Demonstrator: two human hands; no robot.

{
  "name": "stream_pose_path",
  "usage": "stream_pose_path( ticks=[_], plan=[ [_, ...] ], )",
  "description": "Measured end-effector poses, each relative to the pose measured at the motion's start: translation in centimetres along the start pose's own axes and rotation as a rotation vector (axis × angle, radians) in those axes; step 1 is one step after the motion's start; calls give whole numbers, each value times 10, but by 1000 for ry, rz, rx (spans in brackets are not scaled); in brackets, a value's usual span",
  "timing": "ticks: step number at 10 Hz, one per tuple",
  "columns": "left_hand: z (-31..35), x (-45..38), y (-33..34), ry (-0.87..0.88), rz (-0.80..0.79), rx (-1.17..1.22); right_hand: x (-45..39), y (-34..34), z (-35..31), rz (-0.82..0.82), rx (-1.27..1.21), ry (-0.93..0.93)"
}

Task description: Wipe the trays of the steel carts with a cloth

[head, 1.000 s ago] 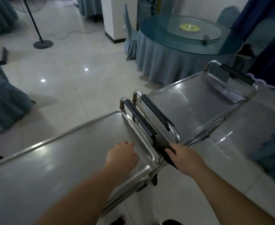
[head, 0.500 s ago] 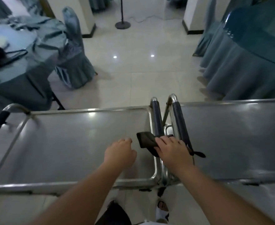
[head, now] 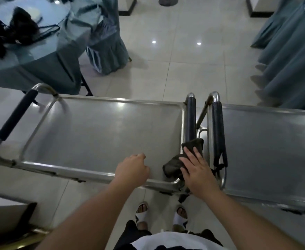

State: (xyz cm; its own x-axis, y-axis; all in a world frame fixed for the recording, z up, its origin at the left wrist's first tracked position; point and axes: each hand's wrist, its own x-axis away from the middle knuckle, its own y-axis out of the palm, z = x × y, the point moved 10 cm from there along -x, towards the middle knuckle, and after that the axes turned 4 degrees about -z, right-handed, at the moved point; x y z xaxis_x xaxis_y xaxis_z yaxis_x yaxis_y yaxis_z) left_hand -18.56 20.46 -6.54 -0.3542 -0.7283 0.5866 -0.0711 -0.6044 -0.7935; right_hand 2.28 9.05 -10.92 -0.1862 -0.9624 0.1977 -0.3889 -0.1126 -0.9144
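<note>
Steel carts stand end to end on the pale tiled floor (head: 193, 69), their padded handles side by side in the middle of the view. On the left cart's tray (head: 97, 134) the right hand (head: 197, 170) lies with fingers straight and spread, pressing a dark cloth (head: 177, 163) flat against the tray's near right corner; the far end of the cloth rides up against the cart's black handle (head: 191, 120). The left hand (head: 132, 168) sits over the tray's near edge just beside the cloth, fingers curled loosely under and grasping nothing. The right cart's tray (head: 267, 152) stretches off to the right edge of the view, its own black handle (head: 217, 127) near the first one, with a strap dangling from its near end. At the left cart's far end another padded handle (head: 16, 116) rises past the tray's left edge. Beyond the carts, at the upper left, stands a table (head: 40, 56) draped in blue-grey cloth with a black bag (head: 13, 33) on top, and a covered chair (head: 106, 44) beside it. White sandals (head: 142, 212) show on the floor below the tray's near edge
</note>
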Motion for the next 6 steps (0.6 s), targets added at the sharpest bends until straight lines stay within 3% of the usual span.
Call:
stream_pose_path(
  ticks=[3,5,6],
  plan=[
    [25,2,-21,133,32,-46,7,5,-7,-122,122,177],
    [34,-1,-34,204,45,-86,15,-10,-21,-109,147,205],
    [40,-4,-48,236,80,-99,8,-41,-37,4,111,172]
  ],
)
